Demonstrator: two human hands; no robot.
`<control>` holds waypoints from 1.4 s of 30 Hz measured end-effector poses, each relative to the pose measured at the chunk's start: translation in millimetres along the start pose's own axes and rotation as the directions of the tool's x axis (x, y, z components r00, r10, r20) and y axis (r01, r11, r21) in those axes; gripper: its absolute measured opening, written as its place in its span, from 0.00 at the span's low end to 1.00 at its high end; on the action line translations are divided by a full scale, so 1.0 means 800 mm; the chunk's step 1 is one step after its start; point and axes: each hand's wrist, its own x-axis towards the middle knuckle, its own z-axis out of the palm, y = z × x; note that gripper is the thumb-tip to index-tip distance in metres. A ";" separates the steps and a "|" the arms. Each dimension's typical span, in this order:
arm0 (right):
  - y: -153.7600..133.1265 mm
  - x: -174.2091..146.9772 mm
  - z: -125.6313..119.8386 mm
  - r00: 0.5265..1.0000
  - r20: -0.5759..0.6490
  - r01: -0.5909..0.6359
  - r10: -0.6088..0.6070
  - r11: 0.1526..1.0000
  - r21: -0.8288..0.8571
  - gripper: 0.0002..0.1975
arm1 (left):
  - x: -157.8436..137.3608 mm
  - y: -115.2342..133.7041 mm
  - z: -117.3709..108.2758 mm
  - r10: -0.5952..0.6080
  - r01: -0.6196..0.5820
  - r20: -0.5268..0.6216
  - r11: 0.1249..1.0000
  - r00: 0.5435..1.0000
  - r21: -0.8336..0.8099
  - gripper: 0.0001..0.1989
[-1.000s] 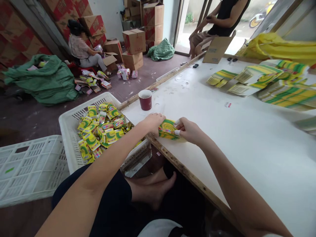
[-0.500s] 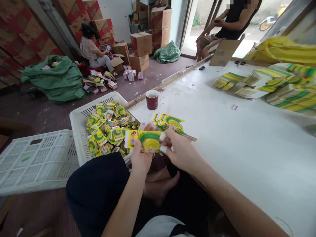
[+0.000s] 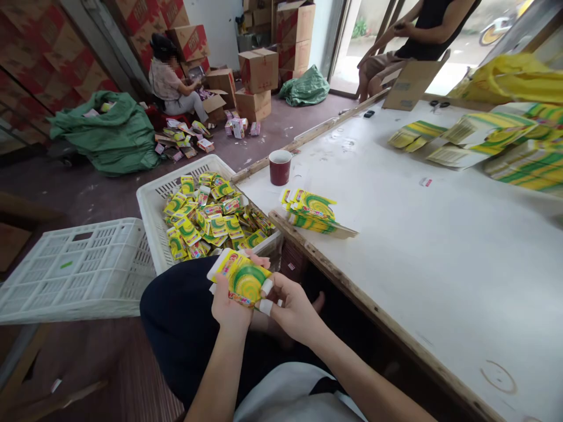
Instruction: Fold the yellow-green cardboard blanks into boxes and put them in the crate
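A small yellow carton (image 3: 241,276) with a green swirl is held between both hands above my lap. My left hand (image 3: 233,302) is closed around its left part, thumb on the printed face and fingers behind. At its right end my right hand (image 3: 290,305) pinches the carton, with white wraps on the fingertips. Beyond the hands, a white plastic crate (image 3: 152,234) holds many similar yellow cartons. On the table's near edge lies a stack of flat yellow cartons (image 3: 314,208), to the right of the crate.
A maroon cup (image 3: 280,170) stands on the white table (image 3: 417,252). Bundles of flat cartons (image 3: 475,140) and scissors (image 3: 440,104) lie toward its far side. An upturned white crate (image 3: 83,264) is at left. Two people sit farther off, near cardboard boxes (image 3: 258,70) and green sacks (image 3: 101,135).
Both hands have moved down and left with the carton, away from the table edge. The carton is now tilted, and my view has shifted slightly.
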 end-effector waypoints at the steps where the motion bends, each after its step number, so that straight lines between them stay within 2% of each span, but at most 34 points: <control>1: 0.001 -0.002 0.000 1.000 0.003 -0.021 0.021 0.999 0.028 0.11 | -0.002 0.001 0.000 -0.031 0.031 0.043 0.999 0.999 0.010 0.28; 3: 0.001 -0.006 -0.003 0.998 -0.004 -0.056 0.056 0.996 0.072 0.14 | -0.004 0.000 0.004 -0.083 0.084 0.120 0.996 0.989 -0.003 0.28; 5: -0.002 -0.010 -0.008 0.997 -0.023 -0.071 0.073 0.994 0.087 0.16 | -0.004 -0.004 0.010 -0.105 0.114 0.129 0.992 0.986 -0.060 0.25; 9: 0.001 -0.022 -0.019 0.995 -0.025 -0.094 0.096 0.992 0.082 0.15 | -0.004 -0.023 0.018 -0.078 0.074 -0.032 0.990 0.996 -0.123 0.22; 13: 0.018 -0.029 -0.029 0.998 -0.022 -0.066 0.066 0.998 0.016 0.19 | -0.006 -0.043 0.016 -0.089 0.082 -0.171 0.996 0.981 -0.045 0.25; 16: 0.023 -0.028 -0.041 0.990 -0.137 0.009 -0.023 0.995 -0.100 0.13 | -0.008 -0.054 0.009 -0.083 0.090 -0.141 0.995 0.987 0.045 0.25; 19: 0.018 -0.021 -0.057 0.973 -0.217 0.047 -0.081 0.986 -0.159 0.05 | -0.009 -0.060 0.002 -0.075 0.087 -0.083 0.985 0.994 0.151 0.21; 22: 0.011 -0.013 -0.073 0.967 -0.219 0.068 -0.133 0.957 -0.283 0.04 | -0.005 -0.056 -0.008 -0.069 0.102 -0.142 0.966 0.987 0.237 0.18; 25: 0.004 -0.004 -0.087 0.931 -0.180 0.193 -0.316 0.849 -0.493 0.07 | 0.007 -0.033 -0.020 0.002 0.041 -0.130 0.943 0.992 0.329 0.18; 27: -0.001 0.002 -0.095 0.882 -0.112 0.275 -0.457 0.693 -0.667 0.12 | 0.016 -0.008 -0.026 0.122 -0.091 -0.046 0.899 0.992 0.428 0.20; 29: -0.007 0.007 -0.099 0.843 0.028 0.344 -0.538 0.497 -0.797 0.15 | 0.021 0.015 -0.028 0.182 -0.208 0.102 0.791 0.978 0.575 0.28; 31: -0.011 0.011 -0.096 0.802 0.214 0.459 -0.558 0.346 -0.818 0.15 | 0.022 0.027 -0.024 0.091 -0.253 0.254 0.632 0.963 0.732 0.39; 33: -0.014 0.011 -0.091 0.751 0.362 0.578 -0.552 0.284 -0.765 0.14 | 0.021 0.023 -0.018 -0.100 -0.240 0.336 0.517 0.937 0.822 0.41; 34: -0.014 0.011 -0.088 0.739 0.383 0.602 -0.554 0.289 -0.744 0.14 | 0.020 0.018 -0.015 -0.183 -0.219 0.342 0.480 0.922 0.849 0.38; 35: -0.014 0.009 -0.087 0.749 0.354 0.591 -0.561 0.321 -0.740 0.14 | 0.018 0.011 -0.012 -0.238 -0.198 0.329 0.447 0.914 0.872 0.34; 36: -0.014 0.008 -0.086 0.776 0.274 0.545 -0.569 0.385 -0.744 0.14 | 0.017 0.004 -0.010 -0.262 -0.182 0.306 0.409 0.915 0.894 0.30; 38: -0.010 0.004 -0.088 0.844 0.029 0.405 -0.535 0.602 -0.688 0.23 | 0.013 -0.007 -0.008 -0.246 -0.175 0.266 0.337 0.932 0.925 0.28; 39: -0.006 0.003 -0.089 0.882 -0.075 0.334 -0.465 0.731 -0.595 0.28 | 0.011 -0.011 -0.006 -0.243 -0.187 0.267 0.308 0.932 0.933 0.30; 40: -0.001 0.002 -0.089 0.927 -0.128 0.259 -0.353 0.847 -0.464 0.32 | 0.008 -0.014 -0.005 -0.262 -0.206 0.284 0.289 0.923 0.935 0.32; 41: 0.005 0.002 -0.088 0.966 -0.138 0.165 -0.217 0.935 -0.313 0.33 | 0.005 -0.017 -0.004 -0.294 -0.230 0.313 0.283 0.903 0.931 0.33; 42: 0.012 0.002 -0.086 0.992 -0.105 0.057 -0.075 0.985 -0.164 0.31 | 0.002 -0.019 -0.004 -0.323 -0.261 0.348 0.283 0.880 0.923 0.34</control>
